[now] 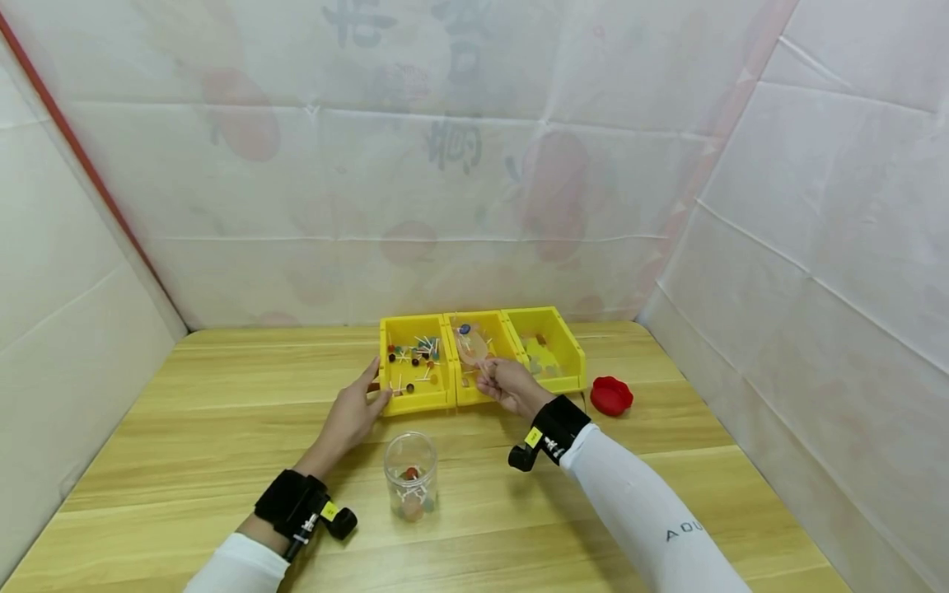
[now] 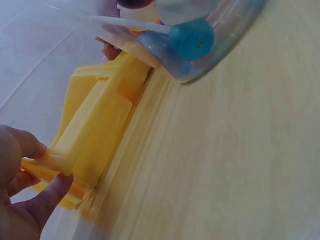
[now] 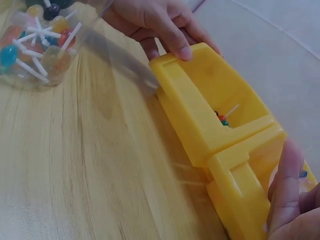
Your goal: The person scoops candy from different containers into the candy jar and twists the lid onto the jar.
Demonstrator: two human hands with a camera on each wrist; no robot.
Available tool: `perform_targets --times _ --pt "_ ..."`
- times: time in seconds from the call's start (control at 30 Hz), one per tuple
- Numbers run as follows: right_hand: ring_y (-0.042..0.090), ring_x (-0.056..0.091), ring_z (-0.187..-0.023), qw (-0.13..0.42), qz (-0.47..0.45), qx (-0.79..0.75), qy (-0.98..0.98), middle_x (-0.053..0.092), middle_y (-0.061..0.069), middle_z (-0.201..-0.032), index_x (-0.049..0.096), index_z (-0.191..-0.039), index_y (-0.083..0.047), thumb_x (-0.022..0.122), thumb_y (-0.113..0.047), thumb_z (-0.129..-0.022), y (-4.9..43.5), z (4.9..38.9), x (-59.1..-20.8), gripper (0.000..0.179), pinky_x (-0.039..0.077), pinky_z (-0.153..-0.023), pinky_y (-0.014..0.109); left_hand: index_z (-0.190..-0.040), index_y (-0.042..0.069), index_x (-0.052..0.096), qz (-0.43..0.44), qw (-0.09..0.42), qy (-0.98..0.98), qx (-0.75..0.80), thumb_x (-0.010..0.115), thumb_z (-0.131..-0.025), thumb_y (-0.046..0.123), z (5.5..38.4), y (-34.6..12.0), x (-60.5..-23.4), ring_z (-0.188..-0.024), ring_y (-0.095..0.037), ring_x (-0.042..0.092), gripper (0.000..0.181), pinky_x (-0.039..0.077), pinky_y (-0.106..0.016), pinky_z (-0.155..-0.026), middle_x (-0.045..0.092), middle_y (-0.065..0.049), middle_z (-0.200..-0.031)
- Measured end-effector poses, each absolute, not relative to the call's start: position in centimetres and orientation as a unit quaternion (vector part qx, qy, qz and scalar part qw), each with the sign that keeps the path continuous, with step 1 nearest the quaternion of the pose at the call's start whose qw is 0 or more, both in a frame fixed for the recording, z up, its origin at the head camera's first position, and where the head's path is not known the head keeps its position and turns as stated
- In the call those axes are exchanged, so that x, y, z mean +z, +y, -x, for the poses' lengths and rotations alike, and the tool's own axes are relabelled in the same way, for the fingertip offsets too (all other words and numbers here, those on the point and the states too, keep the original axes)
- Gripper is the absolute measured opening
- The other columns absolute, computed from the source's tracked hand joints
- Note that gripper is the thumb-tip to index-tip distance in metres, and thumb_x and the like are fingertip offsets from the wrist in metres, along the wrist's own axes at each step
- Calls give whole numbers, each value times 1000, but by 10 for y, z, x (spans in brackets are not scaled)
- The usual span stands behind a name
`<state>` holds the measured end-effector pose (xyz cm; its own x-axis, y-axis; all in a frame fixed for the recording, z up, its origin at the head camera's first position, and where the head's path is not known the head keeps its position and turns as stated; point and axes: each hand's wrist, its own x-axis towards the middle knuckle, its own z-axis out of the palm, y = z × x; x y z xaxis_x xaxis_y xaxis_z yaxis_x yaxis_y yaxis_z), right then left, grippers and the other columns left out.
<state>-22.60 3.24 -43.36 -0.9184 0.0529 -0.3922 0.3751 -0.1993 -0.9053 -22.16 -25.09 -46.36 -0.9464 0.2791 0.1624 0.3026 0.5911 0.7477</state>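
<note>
Three yellow bins joined in a row hold small items. My left hand (image 1: 354,412) grips the front corner of the left bin (image 1: 419,402), thumb and fingers on either side of its wall. That bin holds several lollipops (image 1: 424,350) with white sticks. Over the middle bin (image 1: 495,321), my right hand (image 1: 510,384) pinches a clear, round-ended spoon (image 1: 473,349). A dark blue candy (image 1: 465,329) shows by the spoon's far edge; whether it lies on the spoon I cannot tell. The right bin (image 1: 567,362) has a few pale and brown pieces on its floor.
A clear open jar (image 1: 411,482) with several lollipops stands in front of the left bin, between my forearms. To the right of the bins lies a red scalloped lid (image 1: 611,396). White printed sheets (image 1: 445,206) wall the wooden table (image 1: 222,436) behind and on both sides.
</note>
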Motion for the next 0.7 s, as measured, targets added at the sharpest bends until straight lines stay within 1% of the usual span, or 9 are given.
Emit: perform_targets --times 0.13,0.2,0.37,0.43,0.53,0.6,0.7 --pt "15 52 -80 111 -172 -754 625 46 16 -129 28 -152 -2 37 -8 -107 32 225 -433 46 54 -71 20 -156 6 20 163 12 -892 -422 59 -100 22 222 -251 -464 -116 -40 56 70 47 -53 -96 52 -28 -136" --pt "15 53 -82 110 -171 -756 623 46 17 -129 29 -152 -2 38 -10 -107 32 225 -433 46 55 -73 21 -156 7 20 162 13 -891 -424 59 -100 22 223 -251 -464 -117 -41 56 70 46 -53 -97 51 -27 -137" --pt "15 55 -83 107 -169 -759 619 48 18 -117 37 -147 -1 41 -13 -107 32 227 -433 42 55 -76 22 -156 7 20 163 14 -890 -425 58 -100 22 224 -251 -464 -117 -39 56 70 47 -52 -96 50 -26 -138" --pt "15 56 -82 108 -168 -760 619 47 20 -119 35 -149 -1 41 -12 -106 33 227 -434 44 55 -77 22 -156 7 19 163 13 -891 -424 58 -100 22 223 -251 -465 -117 -39 56 71 47 -52 -96 51 -26 -138" --pt "15 57 -83 112 -169 -765 611 45 21 -129 27 -153 -3 39 -11 -107 34 225 -434 49 55 -77 22 -156 7 19 160 9 -892 -422 59 -100 22 223 -250 -464 -117 -39 56 71 48 -52 -95 52 -26 -137" --pt "15 58 -83 114 -167 -768 607 43 22 -133 23 -154 -4 38 -10 -107 34 224 -434 50 55 -77 22 -156 7 19 159 8 -892 -423 59 -100 23 222 -250 -464 -117 -39 56 71 47 -52 -96 52 -26 -136" --pt "15 58 -83 114 -169 -771 603 42 23 -134 25 -154 -4 37 -11 -107 35 223 -433 49 55 -79 23 -157 7 19 158 8 -891 -425 59 -100 22 222 -249 -465 -118 -40 55 71 46 -53 -97 52 -26 -136"
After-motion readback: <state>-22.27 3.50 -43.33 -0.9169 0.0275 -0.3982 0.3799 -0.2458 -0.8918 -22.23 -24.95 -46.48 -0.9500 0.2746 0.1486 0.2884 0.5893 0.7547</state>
